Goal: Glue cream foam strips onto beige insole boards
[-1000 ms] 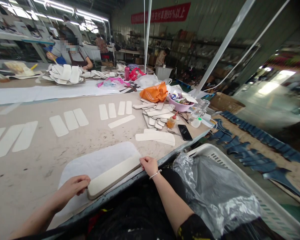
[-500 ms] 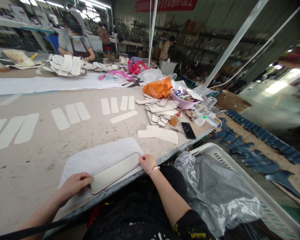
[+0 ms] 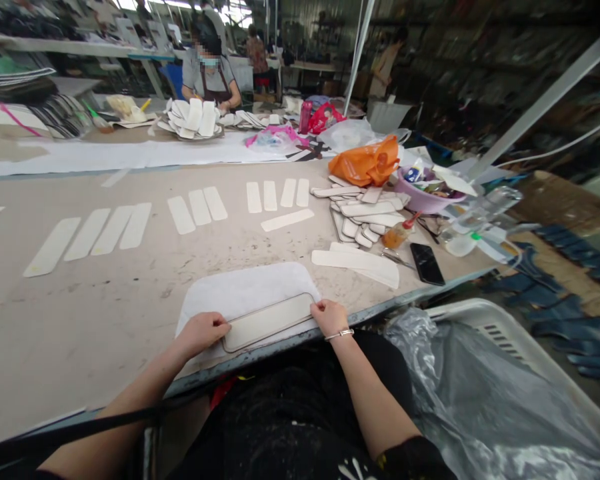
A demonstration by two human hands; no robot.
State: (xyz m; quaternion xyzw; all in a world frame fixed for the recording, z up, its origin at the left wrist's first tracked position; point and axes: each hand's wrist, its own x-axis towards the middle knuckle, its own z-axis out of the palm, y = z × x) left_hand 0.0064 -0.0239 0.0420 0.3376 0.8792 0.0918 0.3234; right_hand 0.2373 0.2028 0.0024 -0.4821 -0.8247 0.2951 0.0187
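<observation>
A long off-white panel with rounded corners and a dark edge lies near the table's front edge, on a white padded sheet. My left hand pinches its left end between thumb and fingers. At the opposite end, my right hand, with a bracelet on the wrist, grips the corner with closed fingers. Beyond the sheet, loose white strips overlap on the tabletop. Farther back right is a pile of dark-edged pieces.
Rows of white strips lie on the table. To the right are a glue bottle, a phone, an orange bag and a pink basin. A plastic-lined crate stands beside me. A co-worker sits opposite.
My view has swung left, so the scene sits farther right in the picture. Both hands keep their hold on the panel's ends, and it stays on the white sheet.
</observation>
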